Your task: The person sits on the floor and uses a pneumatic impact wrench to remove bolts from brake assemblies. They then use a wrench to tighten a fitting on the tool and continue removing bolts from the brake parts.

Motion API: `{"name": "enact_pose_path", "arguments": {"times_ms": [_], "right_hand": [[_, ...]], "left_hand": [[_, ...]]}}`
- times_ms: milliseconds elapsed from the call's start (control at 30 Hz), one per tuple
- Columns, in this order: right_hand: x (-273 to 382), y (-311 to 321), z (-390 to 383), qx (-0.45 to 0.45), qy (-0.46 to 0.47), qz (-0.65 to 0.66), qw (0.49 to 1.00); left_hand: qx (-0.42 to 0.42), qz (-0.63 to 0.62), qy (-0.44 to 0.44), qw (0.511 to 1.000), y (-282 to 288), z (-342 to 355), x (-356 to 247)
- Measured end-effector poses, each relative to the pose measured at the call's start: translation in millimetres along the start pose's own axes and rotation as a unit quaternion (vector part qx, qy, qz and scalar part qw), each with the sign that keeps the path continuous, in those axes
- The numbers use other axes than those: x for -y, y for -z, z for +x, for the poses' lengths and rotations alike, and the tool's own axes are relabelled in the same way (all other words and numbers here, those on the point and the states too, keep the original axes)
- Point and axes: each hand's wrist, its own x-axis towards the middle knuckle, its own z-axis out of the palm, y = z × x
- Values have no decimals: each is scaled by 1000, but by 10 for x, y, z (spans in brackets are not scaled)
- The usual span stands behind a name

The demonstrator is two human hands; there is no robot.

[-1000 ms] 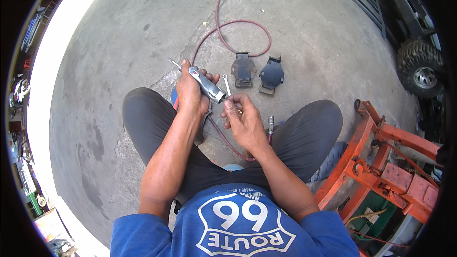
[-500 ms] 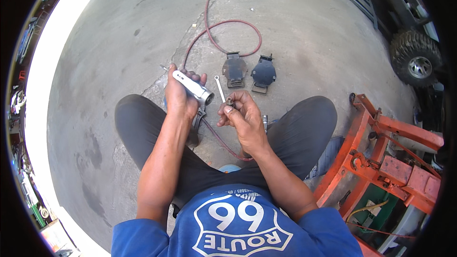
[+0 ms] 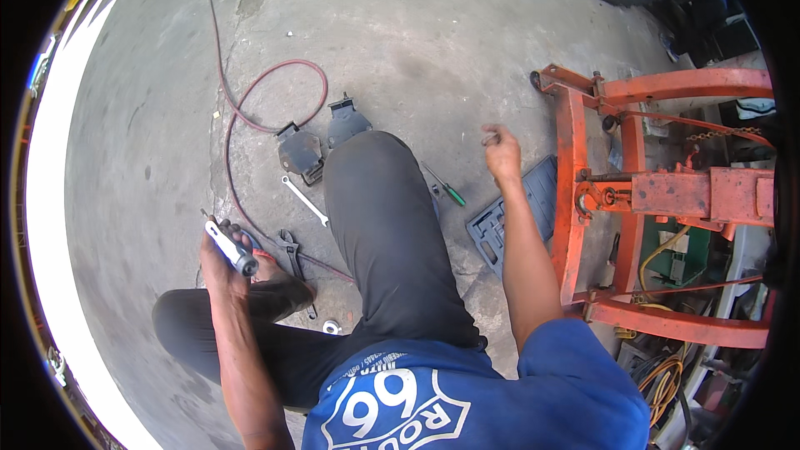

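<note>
- The left hand (image 3: 218, 252) is clenched around a slim silver air tool (image 3: 231, 248), low on the person's left, just above the left knee; the tool points up and away to the left, its dark rear end toward the person.
- The right hand (image 3: 502, 152) is raised out to the right, its fingers pinched on a small dark bit (image 3: 490, 138); what kind of piece it is cannot be told at this size.
- An orange steel frame (image 3: 633, 200), the biggest thing here, stands on the right, just beside the right forearm.
- The concrete floor (image 3: 417, 42) spreads grey and stained across the upper view.
- The right leg in dark trousers (image 3: 387, 233) stretches out between the two hands.
- A red air hose (image 3: 275, 92) loops over the floor beyond the left hand and runs back toward the tool.
- A dark plastic tool case (image 3: 517, 212) lies open between the right leg and the frame, below the right hand.
- Two dark brake pads (image 3: 321, 142) lie side by side by the right knee, within the hose's curve.
- A silver spanner (image 3: 304, 200) lies just below the pads; black pliers (image 3: 292, 252) rest near the left hand.
- A green-handled screwdriver (image 3: 446, 187) lies just right of the leg.
</note>
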Motion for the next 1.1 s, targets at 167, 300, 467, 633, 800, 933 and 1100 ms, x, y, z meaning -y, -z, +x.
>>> {"name": "enact_pose_path", "arguments": {"times_ms": [167,300,467,633,800,933,1100], "right_hand": [[-1347,-877,-293,214,82,-171,958],[-1747,-1396,-575,263,38,-77,961],[-1810,-1337,-764,300,96,-195,929],[-1779,-973,-831,304,97,-243,916],[-1797,-671,-892,301,75,-256,916],[-1886,-455,-930,290,52,-256,921],[-1792,-212,-936,251,23,-215,943]], "left_hand": [[-76,110,62,989,-17,-70,255],[-111,144,100,978,5,3,352],[-128,386,31,913,261,463,649],[-105,701,-8,706,523,865,1482],[-22,735,82,673,828,738,2473],[53,727,90,679,1059,610,2925],[71,773,30,629,1150,693,2977]]}}
